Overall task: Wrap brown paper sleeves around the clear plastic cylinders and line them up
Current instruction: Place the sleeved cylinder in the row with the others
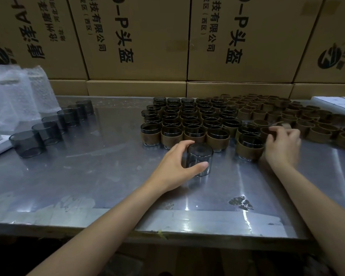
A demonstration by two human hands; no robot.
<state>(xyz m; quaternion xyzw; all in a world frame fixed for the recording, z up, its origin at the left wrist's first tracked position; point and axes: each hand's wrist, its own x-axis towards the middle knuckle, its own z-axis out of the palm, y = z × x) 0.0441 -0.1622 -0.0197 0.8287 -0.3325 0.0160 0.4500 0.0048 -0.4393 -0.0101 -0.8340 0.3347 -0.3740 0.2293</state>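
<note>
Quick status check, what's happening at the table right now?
Left hand holds bare cup. Right hand reaching among paper sleeves. Nothing blocking.

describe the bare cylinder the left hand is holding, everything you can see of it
The bare cylinder is a short, round piece of clear, smoke-tinted plastic with no brown sleeve on it. It stands upright on the metal table, just in front of the block of sleeved cylinders and apart from them. The left hand grips it from the left, fingers curled over its top rim and thumb across its lower front. Whether it is open at the top cannot be told.
</note>
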